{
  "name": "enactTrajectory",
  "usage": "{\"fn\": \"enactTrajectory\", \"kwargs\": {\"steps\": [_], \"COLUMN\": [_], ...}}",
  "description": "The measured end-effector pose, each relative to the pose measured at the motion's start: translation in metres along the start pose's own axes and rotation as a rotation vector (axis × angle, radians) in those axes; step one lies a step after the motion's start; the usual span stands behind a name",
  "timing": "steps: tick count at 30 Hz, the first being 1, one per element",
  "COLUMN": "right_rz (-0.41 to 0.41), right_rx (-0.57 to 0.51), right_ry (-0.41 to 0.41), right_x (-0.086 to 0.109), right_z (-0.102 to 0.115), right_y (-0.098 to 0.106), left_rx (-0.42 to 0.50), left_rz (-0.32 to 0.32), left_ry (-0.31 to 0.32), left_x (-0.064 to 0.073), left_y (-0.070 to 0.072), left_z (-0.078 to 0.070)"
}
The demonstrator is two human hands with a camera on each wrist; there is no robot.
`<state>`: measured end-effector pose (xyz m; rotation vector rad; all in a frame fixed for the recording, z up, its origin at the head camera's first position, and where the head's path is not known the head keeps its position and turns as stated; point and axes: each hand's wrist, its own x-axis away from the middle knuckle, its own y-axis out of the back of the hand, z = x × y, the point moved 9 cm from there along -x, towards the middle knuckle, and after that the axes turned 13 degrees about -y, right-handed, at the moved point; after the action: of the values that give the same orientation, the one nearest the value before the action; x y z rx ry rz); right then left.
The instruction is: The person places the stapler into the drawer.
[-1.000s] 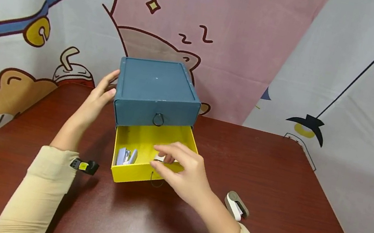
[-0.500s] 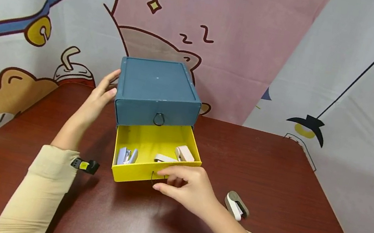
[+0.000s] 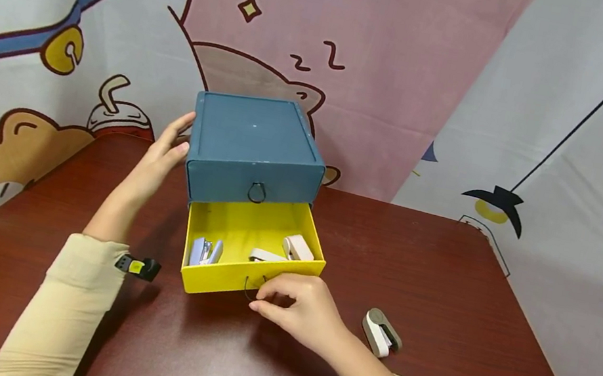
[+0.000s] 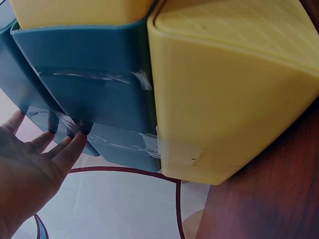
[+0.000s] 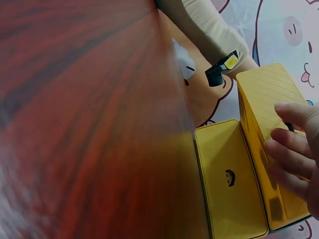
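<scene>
A blue drawer unit stands on the table with a yellow drawer pulled out below its top section. My left hand rests its fingers against the unit's left side; in the left wrist view the fingertips touch the blue casing. At the drawer's front, my right hand pinches the thin ring handle between thumb and forefinger. Inside the drawer lie a lavender stapler at the left, a white stapler-like piece and a pale pink stapler at the right.
A white and grey-brown stapler lies on the dark red table, right of my right hand. Below the open drawer, the right wrist view shows another yellow drawer front pushed in. A printed curtain hangs behind.
My right hand has drawn back out of the drawer, down to the ring handle, and its fingers have closed in there. The pale pink stapler has come into view. My left hand stays put.
</scene>
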<state>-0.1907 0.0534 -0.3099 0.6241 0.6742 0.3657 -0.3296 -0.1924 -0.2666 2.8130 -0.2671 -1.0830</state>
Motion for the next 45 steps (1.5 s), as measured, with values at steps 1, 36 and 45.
{"fn": "enactTrajectory", "kwargs": {"steps": [1, 36, 45], "right_rz": [0.0, -0.059, -0.079], "right_rx": [0.003, -0.121, -0.155], "right_ry": [0.006, -0.24, -0.242], "right_x": [0.0, -0.063, -0.073], "right_z": [0.0, -0.041, -0.049], "right_y": [-0.001, -0.009, -0.013], "left_rx": [0.0, -0.009, -0.018], "left_rz": [0.0, 0.006, 0.008], "left_ry": [0.0, 0.016, 0.024], "left_x": [0.0, 0.001, 0.001], "left_y": [0.0, -0.001, -0.001], "left_z": [0.0, 0.001, 0.0]}}
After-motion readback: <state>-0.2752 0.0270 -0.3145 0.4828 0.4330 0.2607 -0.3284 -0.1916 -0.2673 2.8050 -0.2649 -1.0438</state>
